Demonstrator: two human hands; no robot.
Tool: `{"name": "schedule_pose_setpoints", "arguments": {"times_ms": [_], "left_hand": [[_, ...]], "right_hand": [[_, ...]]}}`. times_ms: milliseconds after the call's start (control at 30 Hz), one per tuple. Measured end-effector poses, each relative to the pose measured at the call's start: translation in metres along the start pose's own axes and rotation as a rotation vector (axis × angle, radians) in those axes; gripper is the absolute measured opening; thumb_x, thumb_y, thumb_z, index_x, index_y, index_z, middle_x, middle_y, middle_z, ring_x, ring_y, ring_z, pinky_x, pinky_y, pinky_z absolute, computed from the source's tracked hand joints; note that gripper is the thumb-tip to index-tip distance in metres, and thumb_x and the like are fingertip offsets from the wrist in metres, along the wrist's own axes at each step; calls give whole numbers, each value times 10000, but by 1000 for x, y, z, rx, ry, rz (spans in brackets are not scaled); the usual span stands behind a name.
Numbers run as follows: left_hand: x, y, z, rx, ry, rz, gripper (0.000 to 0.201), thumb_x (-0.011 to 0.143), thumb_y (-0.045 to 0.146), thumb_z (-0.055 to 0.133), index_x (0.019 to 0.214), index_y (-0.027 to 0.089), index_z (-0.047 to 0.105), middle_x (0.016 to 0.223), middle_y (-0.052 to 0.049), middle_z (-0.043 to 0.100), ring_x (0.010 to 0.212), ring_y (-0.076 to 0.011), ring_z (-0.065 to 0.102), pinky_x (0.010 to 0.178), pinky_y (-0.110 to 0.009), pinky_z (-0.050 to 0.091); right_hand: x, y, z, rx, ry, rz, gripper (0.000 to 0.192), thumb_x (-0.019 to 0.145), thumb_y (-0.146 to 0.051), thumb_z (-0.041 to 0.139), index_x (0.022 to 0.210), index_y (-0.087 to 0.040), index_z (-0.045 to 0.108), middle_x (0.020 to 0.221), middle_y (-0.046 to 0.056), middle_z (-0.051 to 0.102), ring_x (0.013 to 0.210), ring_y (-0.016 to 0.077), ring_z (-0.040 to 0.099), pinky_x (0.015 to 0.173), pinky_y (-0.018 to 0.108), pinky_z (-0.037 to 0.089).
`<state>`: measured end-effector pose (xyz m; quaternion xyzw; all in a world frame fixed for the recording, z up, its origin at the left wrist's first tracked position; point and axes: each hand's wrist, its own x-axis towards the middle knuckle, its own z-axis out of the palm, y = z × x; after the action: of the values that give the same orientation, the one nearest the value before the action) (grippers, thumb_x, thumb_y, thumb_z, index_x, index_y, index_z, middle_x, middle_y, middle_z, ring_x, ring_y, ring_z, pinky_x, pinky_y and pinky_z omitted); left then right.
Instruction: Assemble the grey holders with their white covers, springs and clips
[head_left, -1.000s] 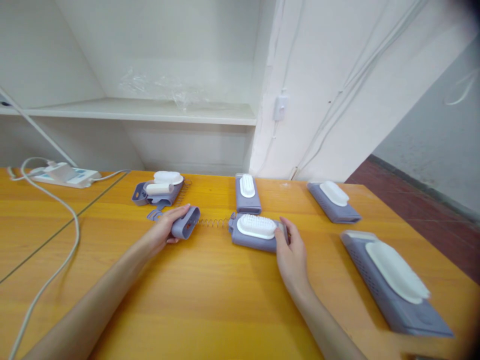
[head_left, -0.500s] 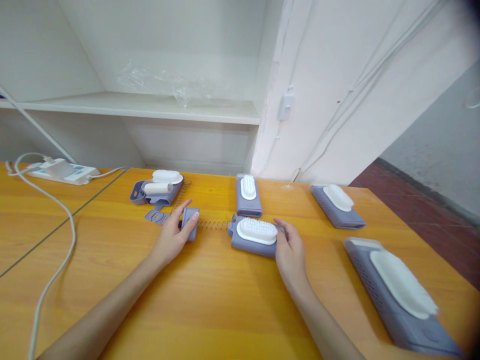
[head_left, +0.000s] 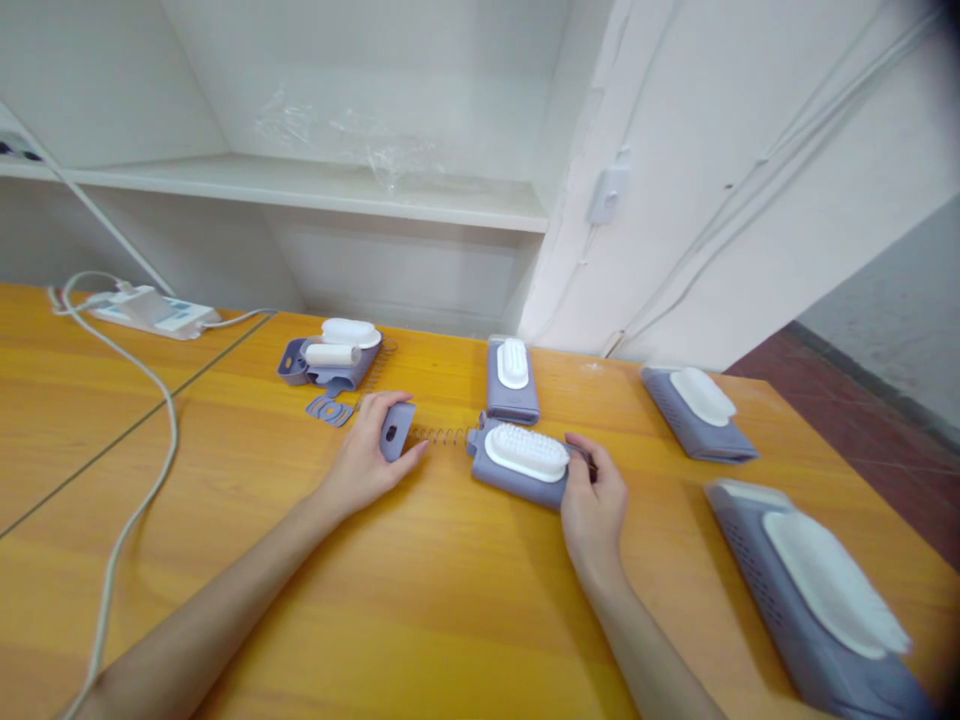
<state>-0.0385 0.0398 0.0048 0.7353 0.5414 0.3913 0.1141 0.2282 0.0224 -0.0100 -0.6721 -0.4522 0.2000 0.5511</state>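
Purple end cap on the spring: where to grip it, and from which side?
Grip the purple end cap across its two flat faces, coming from the left, away from the spring. It stands on edge, and the spring runs out of its right side to the brush unit. The left hand already holds it this way.

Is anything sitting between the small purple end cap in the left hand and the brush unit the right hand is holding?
Only the bare coil spring spans the gap between end cap and brush unit. Left hand grips the cap; right hand holds the unit.
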Motion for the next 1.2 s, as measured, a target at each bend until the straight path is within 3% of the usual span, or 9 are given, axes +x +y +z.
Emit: {"name": "schedule_pose_setpoints", "arguments": {"times_ms": [467,1200], "left_hand": [[0,1,-6,-141,-106,-69,480,762,276,574,1204,213,397,1179,-69,493,1082,-224,499,950,-368,390],[-1,5,-4,-207,-99,-84,495,739,246,558,1209,201,410,1182,-72,515,1048,-219,525,937,-357,408]], "right_hand": [[3,0,3,10,56,-6,293,791,-329,465,907,-141,657,917,98,677,832,207,599,768,326,444],[4,1,1,-7,42,-18,292,783,-322,463,899,-144,663,889,87,679,806,201,597,743,318,444]]}}
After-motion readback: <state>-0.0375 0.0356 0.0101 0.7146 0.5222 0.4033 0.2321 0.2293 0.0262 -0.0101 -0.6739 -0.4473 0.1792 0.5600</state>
